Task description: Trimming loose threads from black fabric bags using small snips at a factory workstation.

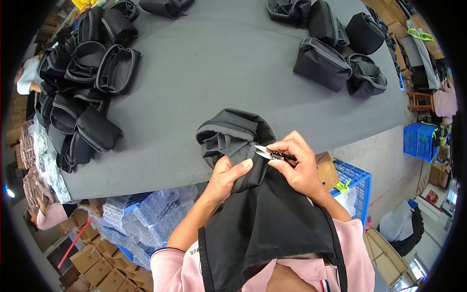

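Left hand (222, 181): pinching black pouch (238, 127) at bench (194, 92) edge | right hand (299, 165): grasping small snips (274, 155), blades parted near left thumb

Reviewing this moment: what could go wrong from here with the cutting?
1. The black-handled snips with spread silver blades in the right hand point toward the left hand; a slip might nick its fingers.
2. The blade tips sit at or very near the soft black fabric pouch with grey trim, so they could snag or cut its material.
3. The black cloth apron lies close below and might get caught.
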`<state>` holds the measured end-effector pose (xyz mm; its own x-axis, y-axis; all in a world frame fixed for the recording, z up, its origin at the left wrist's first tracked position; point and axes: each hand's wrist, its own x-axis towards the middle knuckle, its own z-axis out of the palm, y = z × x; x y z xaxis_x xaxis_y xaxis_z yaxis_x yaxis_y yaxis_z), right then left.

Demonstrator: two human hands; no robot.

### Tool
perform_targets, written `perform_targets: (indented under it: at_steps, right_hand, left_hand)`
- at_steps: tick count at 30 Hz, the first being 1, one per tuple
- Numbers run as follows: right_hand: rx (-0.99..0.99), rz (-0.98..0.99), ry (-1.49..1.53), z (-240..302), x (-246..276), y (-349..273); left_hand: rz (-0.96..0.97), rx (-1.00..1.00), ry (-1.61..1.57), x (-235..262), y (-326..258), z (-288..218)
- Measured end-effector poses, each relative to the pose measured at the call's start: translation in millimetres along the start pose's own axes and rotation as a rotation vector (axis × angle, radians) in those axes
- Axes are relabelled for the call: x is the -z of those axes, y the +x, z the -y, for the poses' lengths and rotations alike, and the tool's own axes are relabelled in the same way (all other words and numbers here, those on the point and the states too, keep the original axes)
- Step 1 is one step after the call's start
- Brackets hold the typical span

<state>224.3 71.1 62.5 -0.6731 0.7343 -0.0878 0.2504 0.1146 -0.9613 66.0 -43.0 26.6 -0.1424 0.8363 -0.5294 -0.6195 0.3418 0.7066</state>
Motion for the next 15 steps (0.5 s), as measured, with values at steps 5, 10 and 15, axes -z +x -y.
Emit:
perform_targets:
  at_steps: [5,10,15]
  right_hand:
    - [0.079,-0.064,-0.146,6,0,1]
    - [0.169,-0.084,-0.233,7,0,1]
    - [0.172,-0.120,-0.240,3,-2,0]
  left_hand:
    - [-0.068,0.016,-0.055,-23,-1,-17]
    - [-0.010,0.005,-0.066,-8,0,-5]
    - [0.002,0.022,-0.103,-16,-1,-17]
